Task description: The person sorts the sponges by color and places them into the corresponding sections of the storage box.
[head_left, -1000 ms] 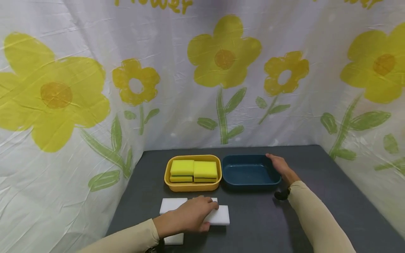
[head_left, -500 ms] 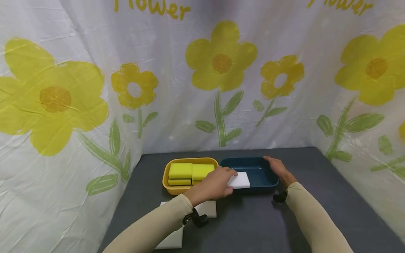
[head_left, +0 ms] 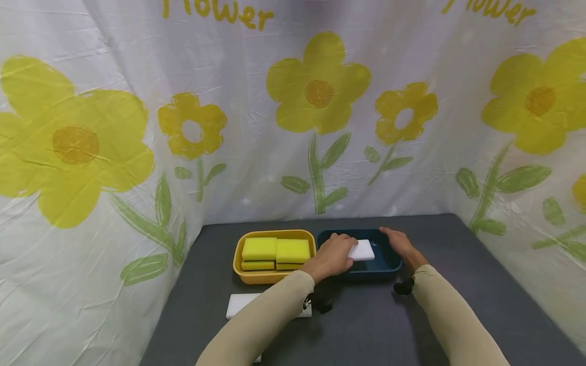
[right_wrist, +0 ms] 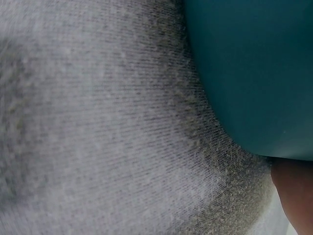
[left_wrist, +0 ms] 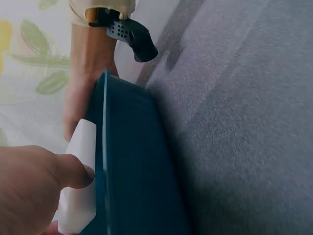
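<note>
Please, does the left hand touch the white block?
Touching. The left wrist view shows the left hand with its thumb against the white block.

The counter [head_left: 366,315] is dark grey, kinda fabric-like. Rounded rectangular yellow plastic bin [head_left: 263,278] sits at 11 o'clock, rounded rectangular dark-blue plastic tray [head_left: 373,275] right beside it at 1, some flat white foam-looking rectangles [head_left: 240,305] around 8, partly hidden.

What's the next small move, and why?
Probably ease the white block down onto the blue tray's floor, then release. The left hand pinches it over the tray's interior, bare floor shows beside it, and the right hand is at the tray's right end. Whether it already touches bottom is unclear.
</note>
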`<state>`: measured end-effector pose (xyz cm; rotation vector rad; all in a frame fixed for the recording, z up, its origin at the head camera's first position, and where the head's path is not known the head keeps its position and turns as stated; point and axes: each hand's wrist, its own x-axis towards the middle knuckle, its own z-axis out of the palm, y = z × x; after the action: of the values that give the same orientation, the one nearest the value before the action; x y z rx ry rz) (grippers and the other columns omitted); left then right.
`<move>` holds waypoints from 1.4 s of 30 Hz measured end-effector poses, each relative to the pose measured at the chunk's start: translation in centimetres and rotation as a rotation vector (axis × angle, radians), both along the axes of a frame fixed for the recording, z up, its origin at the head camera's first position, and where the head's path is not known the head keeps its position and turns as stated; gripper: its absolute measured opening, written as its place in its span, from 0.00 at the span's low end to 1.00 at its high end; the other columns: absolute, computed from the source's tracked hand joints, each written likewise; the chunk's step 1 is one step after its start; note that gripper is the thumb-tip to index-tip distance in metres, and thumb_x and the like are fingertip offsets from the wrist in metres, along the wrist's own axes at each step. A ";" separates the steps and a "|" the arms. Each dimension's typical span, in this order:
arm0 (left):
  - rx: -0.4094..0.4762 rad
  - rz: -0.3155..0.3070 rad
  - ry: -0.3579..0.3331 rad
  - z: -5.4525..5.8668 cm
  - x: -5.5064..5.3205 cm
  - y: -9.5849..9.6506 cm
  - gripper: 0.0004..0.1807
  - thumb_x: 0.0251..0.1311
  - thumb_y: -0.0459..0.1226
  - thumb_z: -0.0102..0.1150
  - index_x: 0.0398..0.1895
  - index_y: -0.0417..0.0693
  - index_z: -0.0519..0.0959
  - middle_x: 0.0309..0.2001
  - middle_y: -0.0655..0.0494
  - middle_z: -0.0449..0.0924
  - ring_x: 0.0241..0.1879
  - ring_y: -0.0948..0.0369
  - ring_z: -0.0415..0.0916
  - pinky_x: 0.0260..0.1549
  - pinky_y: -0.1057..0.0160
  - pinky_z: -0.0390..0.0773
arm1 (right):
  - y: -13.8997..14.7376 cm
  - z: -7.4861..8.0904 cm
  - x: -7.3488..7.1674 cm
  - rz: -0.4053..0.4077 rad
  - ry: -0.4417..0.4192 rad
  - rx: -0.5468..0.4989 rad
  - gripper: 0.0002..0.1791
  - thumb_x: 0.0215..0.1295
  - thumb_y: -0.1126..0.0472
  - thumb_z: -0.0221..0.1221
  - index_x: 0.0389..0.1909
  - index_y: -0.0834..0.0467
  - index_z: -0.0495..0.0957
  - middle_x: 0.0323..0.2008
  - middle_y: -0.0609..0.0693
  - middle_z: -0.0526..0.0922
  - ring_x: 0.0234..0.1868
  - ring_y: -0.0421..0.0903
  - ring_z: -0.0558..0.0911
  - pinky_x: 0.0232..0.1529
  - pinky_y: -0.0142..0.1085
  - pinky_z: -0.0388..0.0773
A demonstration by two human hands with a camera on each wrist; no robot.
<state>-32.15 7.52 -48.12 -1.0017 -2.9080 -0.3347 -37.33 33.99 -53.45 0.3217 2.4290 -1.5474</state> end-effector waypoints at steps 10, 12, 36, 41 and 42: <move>0.019 0.015 -0.071 -4.6 -4.1 3.0 0.27 0.67 0.46 0.77 0.69 0.60 0.83 0.63 0.58 0.85 0.57 0.58 0.80 0.58 0.57 0.83 | 0.0 0.2 -0.1 -0.022 -0.012 0.011 0.45 0.87 0.34 0.39 0.84 0.68 0.61 0.82 0.71 0.62 0.79 0.66 0.66 0.82 0.61 0.63; 0.023 0.017 -0.078 -6.5 -5.5 3.8 0.28 0.66 0.48 0.79 0.69 0.62 0.84 0.62 0.60 0.86 0.55 0.60 0.81 0.59 0.57 0.83 | 0.0 0.2 -0.1 -0.024 -0.015 0.015 0.45 0.87 0.34 0.39 0.84 0.68 0.60 0.82 0.71 0.62 0.79 0.67 0.65 0.82 0.62 0.60; 0.106 0.059 -0.230 -6.4 -5.8 4.0 0.32 0.64 0.51 0.80 0.70 0.57 0.83 0.68 0.57 0.84 0.63 0.59 0.82 0.61 0.56 0.85 | -0.9 0.2 -0.8 -0.021 -0.009 0.016 0.43 0.87 0.36 0.40 0.83 0.66 0.62 0.83 0.70 0.61 0.84 0.69 0.59 0.85 0.65 0.52; 0.097 0.022 -0.238 -2.4 -2.8 3.3 0.29 0.71 0.48 0.75 0.72 0.52 0.82 0.69 0.53 0.83 0.66 0.55 0.80 0.65 0.56 0.83 | -0.2 0.1 -0.6 -0.031 -0.019 0.002 0.43 0.87 0.35 0.40 0.84 0.66 0.61 0.83 0.70 0.62 0.84 0.69 0.60 0.84 0.65 0.52; 0.093 0.011 -0.235 -2.0 -2.6 3.1 0.28 0.72 0.48 0.74 0.72 0.52 0.82 0.69 0.53 0.83 0.67 0.55 0.80 0.65 0.56 0.82 | -0.1 0.0 -0.5 -0.035 -0.021 -0.005 0.43 0.87 0.36 0.40 0.84 0.65 0.61 0.83 0.69 0.62 0.84 0.68 0.60 0.85 0.65 0.52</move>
<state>-34.71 10.64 -50.17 -0.9949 -3.0668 -0.6204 -37.84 33.87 -53.42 0.3798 2.4156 -1.5571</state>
